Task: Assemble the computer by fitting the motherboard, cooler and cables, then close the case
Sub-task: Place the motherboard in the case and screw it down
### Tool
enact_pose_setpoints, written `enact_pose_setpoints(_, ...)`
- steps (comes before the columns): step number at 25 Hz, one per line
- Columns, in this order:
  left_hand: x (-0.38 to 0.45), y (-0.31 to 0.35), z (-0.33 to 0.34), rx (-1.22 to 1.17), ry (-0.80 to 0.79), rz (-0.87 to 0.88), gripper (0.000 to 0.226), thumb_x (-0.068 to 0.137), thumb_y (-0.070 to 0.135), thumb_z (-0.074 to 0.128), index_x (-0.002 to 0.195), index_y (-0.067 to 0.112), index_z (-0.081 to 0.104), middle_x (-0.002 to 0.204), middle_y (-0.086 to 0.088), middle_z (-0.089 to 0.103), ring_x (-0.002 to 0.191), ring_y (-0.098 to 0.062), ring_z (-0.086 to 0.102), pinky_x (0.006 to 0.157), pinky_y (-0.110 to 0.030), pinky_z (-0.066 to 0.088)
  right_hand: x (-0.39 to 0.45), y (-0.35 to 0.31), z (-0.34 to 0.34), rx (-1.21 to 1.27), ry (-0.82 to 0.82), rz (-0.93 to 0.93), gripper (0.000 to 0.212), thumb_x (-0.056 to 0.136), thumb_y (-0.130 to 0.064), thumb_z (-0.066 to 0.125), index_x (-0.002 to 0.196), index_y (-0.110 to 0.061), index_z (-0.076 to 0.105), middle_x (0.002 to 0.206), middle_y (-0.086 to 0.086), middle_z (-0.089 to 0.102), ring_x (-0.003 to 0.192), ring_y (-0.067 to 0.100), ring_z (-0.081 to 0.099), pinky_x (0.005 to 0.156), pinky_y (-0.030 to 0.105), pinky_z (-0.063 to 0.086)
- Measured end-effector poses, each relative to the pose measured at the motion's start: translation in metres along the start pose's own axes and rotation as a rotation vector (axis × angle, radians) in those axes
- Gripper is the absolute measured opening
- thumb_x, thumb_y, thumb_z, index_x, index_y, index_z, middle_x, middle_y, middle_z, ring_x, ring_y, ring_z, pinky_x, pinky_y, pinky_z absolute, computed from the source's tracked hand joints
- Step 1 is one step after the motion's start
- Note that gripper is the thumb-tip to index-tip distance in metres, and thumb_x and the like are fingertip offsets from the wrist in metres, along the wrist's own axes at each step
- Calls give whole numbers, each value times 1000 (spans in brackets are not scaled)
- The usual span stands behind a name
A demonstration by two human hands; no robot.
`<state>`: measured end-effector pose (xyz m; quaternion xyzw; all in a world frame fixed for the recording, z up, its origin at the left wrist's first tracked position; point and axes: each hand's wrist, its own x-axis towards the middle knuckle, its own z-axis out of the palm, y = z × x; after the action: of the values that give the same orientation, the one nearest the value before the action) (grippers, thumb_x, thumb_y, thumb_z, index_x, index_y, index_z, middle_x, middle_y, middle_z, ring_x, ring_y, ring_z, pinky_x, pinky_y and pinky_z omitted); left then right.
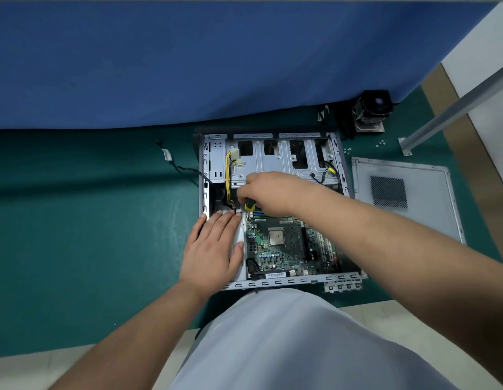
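The open metal computer case lies flat on the green table. Inside it sits the green motherboard, its bare CPU socket showing in the middle. My right hand grips a screwdriver with a yellow and black handle at the board's far left corner; the tip is hidden. My left hand rests flat, fingers straight, on the case's left side over the power supply. Yellow power cables run along the drive cage. The black cooler stands on the table beyond the case, at the far right.
The grey side panel with a mesh vent lies to the right of the case. Small screws are scattered near it. A black cable with a white tag trails left. A blue partition backs the table; a metal bar crosses at right.
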<state>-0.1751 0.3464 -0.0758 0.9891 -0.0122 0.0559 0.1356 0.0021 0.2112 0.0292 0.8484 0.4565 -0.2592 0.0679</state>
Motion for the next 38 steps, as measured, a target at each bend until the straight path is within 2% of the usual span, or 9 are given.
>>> enact_pose_setpoints(5,0,0,1,-3,11,2,55,99,41,43,149,18,51,148,0,54,142,-21,44,125,-46,22,10,-14,4,-7,122,360,58,98,-72,38,103,-18,60,81,2,50,78,27,53,58,33,35)
enact_pose_setpoints(10,1,-2,3,-8,0,-2,55,98,41,44,149,20,49,148,2,53,142,-20,43,125,-45,21,4,-2,2,118,14,85,27,98,-25,62,124,-28,61,112,3,56,105,29,61,79,38,51)
enact_pose_setpoints(14,0,-2,4,-10,2,3,56,98,41,44,149,19,49,148,1,53,142,-21,43,125,-45,21,9,-15,12,11,148,336,59,95,-72,43,110,-17,59,90,4,57,79,27,55,59,33,37)
enact_pose_setpoints(19,1,-1,2,-18,5,-3,55,98,41,45,149,19,50,148,1,54,141,-20,44,124,-46,23,-1,-2,6,36,64,99,35,99,-22,60,133,-28,57,126,7,53,103,34,62,74,38,50)
enact_pose_setpoints(24,1,-1,0,-20,2,-1,55,98,41,44,148,19,51,147,0,55,140,-21,45,124,-46,24,9,-8,5,-29,117,345,61,93,-72,47,112,-16,61,108,8,63,83,29,57,62,35,40)
enact_pose_setpoints(28,2,-2,0,-15,-19,-12,55,98,42,44,148,20,51,148,1,54,141,-20,44,123,-47,24,-1,1,4,-14,19,89,33,99,-21,61,131,-25,58,119,8,56,97,31,62,70,37,48)
enact_pose_setpoints(33,2,-1,0,-17,-10,-8,55,98,41,46,148,19,51,147,1,55,141,-20,45,124,-47,24,8,-9,8,11,103,331,59,98,-67,46,126,-17,57,108,9,61,92,32,60,66,36,39)
enact_pose_setpoints(36,2,-1,-1,-17,-15,-9,55,98,41,46,148,19,52,147,1,55,141,-20,45,124,-47,24,-1,1,4,43,42,87,40,99,-31,63,137,-28,52,127,7,53,104,33,61,71,37,46)
enact_pose_setpoints(38,2,-1,-1,-26,-8,-14,55,98,41,46,148,19,52,146,1,56,140,-20,45,124,-46,24,2,-4,6,-11,105,181,26,102,-38,55,122,-25,61,114,6,61,98,31,62,68,36,44)
